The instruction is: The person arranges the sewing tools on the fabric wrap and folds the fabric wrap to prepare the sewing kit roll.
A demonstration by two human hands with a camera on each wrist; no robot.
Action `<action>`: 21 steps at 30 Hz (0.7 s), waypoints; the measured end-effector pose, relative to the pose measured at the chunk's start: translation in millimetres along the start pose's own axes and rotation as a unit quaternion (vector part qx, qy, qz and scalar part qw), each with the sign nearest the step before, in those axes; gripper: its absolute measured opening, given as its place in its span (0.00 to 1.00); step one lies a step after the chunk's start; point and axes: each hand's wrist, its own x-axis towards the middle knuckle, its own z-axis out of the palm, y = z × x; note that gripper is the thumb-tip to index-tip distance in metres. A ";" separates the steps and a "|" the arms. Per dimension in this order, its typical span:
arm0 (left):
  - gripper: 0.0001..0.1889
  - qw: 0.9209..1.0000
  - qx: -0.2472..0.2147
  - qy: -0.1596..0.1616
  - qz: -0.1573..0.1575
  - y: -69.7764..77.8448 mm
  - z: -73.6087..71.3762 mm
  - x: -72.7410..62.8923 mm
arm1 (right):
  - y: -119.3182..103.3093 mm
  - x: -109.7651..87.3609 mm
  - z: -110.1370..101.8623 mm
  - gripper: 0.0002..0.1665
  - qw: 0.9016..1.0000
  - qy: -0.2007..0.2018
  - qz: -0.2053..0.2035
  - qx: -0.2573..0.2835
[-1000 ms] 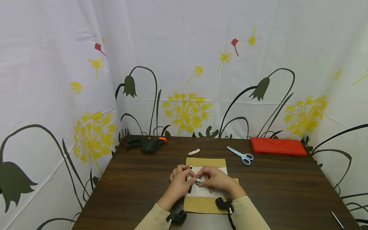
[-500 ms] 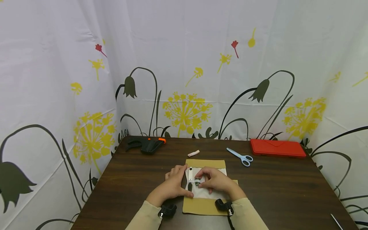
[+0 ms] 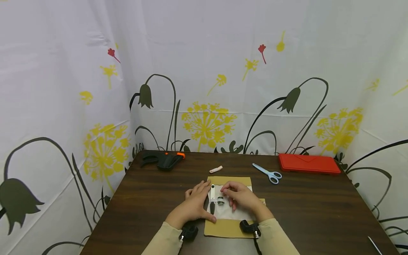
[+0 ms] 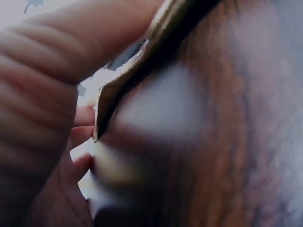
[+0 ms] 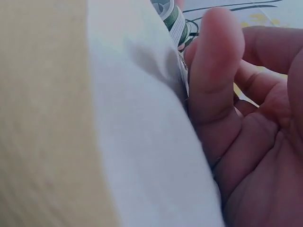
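Observation:
A tan and white cloth organizer (image 3: pixel 225 228) lies spread before me. My left hand (image 3: pixel 191 205) rests along its left edge with fingers and thumb spread; in the left wrist view the thumb touches the raised cloth edge (image 4: pixel 118 71). Beside that hand, a slim tool (image 3: pixel 212 198) with a white upper part, dark dot and black lower end lies under a white band. To its right sits a thread spool (image 3: pixel 220 201), green and white in the right wrist view. My right hand (image 3: pixel 240 196) hovers just right of the spool, fingers loosely bent, nothing visible between them.
Behind the cloth lie a small pale clip-like object (image 3: pixel 216 169) and light blue scissors (image 3: pixel 267 173). A black glue gun (image 3: pixel 165 161) is at the back left, a red case (image 3: pixel 309 163) at the back right. A thin metal rod (image 3: pixel 374 245) lies front right.
My left hand has left the spool and tool, spreading along the cloth's left edge. My right fingers have let go of the spool and lifted slightly, leaving it in place.

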 end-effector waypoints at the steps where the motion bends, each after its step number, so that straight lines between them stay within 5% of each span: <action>1: 0.73 1.000 0.002 -0.002 0.000 0.4 0.7 1.0 | -0.1 0.0 -0.9 0.14 1.000 0.001 0.003 0.009; 9: 0.73 1.000 -0.001 -0.001 -0.010 4.5 2.3 3.7 | -21.8 0.7 -5.5 0.22 0.996 -0.011 0.017 0.093; 15: 0.74 1.000 -0.002 -0.007 -0.019 5.5 3.3 3.4 | -33.2 19.1 -18.0 0.19 0.997 0.058 0.012 0.039; 21: 0.74 1.000 -0.007 -0.008 -0.022 5.9 0.4 4.2 | -36.6 55.0 -34.2 0.16 0.996 0.079 0.040 0.004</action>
